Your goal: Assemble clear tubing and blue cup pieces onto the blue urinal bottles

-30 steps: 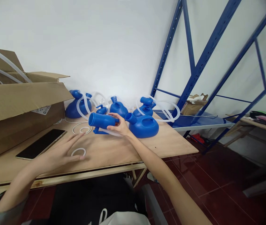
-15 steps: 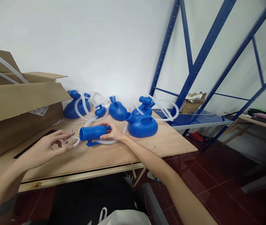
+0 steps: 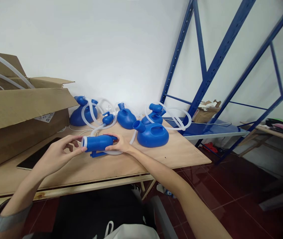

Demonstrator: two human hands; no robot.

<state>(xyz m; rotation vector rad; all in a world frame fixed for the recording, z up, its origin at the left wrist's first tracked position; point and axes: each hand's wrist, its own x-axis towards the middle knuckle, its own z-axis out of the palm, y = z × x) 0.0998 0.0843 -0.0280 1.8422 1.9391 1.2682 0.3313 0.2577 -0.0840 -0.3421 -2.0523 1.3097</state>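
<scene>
My right hand [image 3: 120,143] grips the narrow end of a blue plastic urinal funnel [image 3: 99,142], which lies on its side with its mouth facing left and a blue handle below. A white ring [image 3: 84,142] sits against that mouth. My left hand [image 3: 61,151] pinches the ring between thumb and fingers; whether it is fully seated I cannot tell. Just right of my right hand stands a blue urinal bottle [image 3: 153,135] with an angled neck. Behind the funnel, a smaller blue funnel piece [image 3: 108,118] is joined to a coiled clear tube [image 3: 89,114].
More blue bottles [image 3: 126,118] with tubes stand along the wall. An open cardboard box [image 3: 27,113] fills the table's left, with a dark flat device [image 3: 35,156] before it. Blue metal racking [image 3: 203,76] rises at right. The wooden table's [image 3: 176,154] front edge is close to me.
My left hand has moved right, bringing the white ring from beside the funnel up against its mouth. The right hand keeps its grip on the funnel. The view has shifted slightly.
</scene>
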